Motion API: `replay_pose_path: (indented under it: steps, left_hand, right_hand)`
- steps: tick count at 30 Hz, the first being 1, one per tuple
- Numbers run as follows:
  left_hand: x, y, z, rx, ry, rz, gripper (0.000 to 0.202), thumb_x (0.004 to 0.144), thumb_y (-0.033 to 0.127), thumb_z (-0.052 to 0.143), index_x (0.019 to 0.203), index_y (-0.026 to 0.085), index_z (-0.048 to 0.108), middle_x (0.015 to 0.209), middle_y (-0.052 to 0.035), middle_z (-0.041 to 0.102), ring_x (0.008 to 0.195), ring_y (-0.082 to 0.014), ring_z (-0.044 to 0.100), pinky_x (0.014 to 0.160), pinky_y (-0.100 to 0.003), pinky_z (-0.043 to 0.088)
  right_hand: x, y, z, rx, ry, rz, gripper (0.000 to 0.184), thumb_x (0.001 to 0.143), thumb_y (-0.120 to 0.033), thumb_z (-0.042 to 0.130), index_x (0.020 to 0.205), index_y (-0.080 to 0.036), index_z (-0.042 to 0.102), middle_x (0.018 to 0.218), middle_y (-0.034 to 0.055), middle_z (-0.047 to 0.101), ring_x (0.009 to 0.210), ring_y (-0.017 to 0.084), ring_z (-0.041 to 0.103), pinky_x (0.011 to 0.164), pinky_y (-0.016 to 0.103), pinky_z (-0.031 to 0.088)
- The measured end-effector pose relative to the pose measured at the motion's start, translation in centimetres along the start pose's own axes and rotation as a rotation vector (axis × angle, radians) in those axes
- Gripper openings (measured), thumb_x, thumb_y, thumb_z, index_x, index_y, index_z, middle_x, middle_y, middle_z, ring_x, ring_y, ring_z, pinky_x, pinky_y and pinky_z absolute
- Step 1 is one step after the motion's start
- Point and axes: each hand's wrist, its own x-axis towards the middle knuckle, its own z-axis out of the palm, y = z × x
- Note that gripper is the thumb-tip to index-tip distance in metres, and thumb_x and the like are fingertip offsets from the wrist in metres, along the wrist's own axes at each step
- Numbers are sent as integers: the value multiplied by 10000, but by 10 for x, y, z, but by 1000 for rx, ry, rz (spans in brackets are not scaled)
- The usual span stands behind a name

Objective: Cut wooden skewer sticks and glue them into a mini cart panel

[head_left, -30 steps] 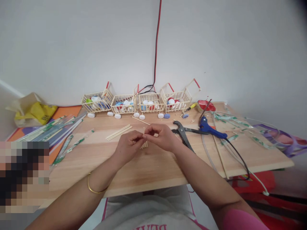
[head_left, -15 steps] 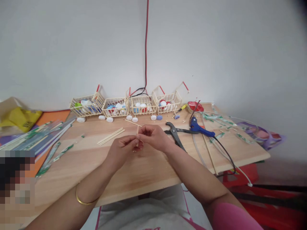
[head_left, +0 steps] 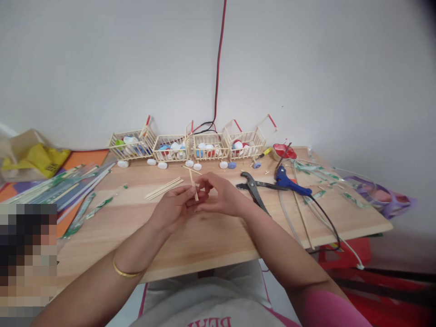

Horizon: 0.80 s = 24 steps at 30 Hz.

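My left hand [head_left: 173, 204] pinches a thin wooden stick [head_left: 191, 178] between thumb and fingers, with the stick standing almost upright above the table. Close beside it, my right hand [head_left: 223, 195] has its thumb and fingers apart, curved around the space by the stick; its fingertips come near my left fingers, and whether they touch is unclear. A small bundle of cut sticks [head_left: 163, 189] lies to the left of my hands. Another loose stick [head_left: 185, 168] rests just beyond them, partly behind the held one.
Several small stick-built carts [head_left: 131, 143] with bottle-cap wheels line the wall. Right of my hands lie pliers [head_left: 254, 188], a blue glue gun [head_left: 289, 184] and a red bowl [head_left: 285, 151]. Packaged sticks [head_left: 73, 186] cover the left side. A pixelated patch hides the lower left.
My right hand has loosened from the stick, its thumb and fingers spreading apart. More of the stick shows in my left hand. The whole view has shifted slightly.
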Motion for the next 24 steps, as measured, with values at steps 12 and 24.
replay_pose_path:
  steps: [12, 24]
  left_hand:
    - [1, -5, 2, -70, -10, 39, 153, 708, 209, 697, 813, 98, 687, 780, -80, 697, 683, -142, 638, 685, -279, 504]
    - [3, -8, 0, 49, -10, 176, 200, 702, 254, 703, 839, 110, 689, 799, -79, 701, 767, -167, 646, 773, -306, 490]
  right_hand:
    - [4, -4, 8, -178, 27, 19, 207, 692, -158, 604, 879, -170, 515, 774, 3, 550, 696, 124, 501, 649, 244, 399]
    - [3, -1, 9, -58, 58, 28, 184, 722, -201, 632, 862, -179, 514, 747, -15, 558, 689, 115, 533, 652, 245, 424]
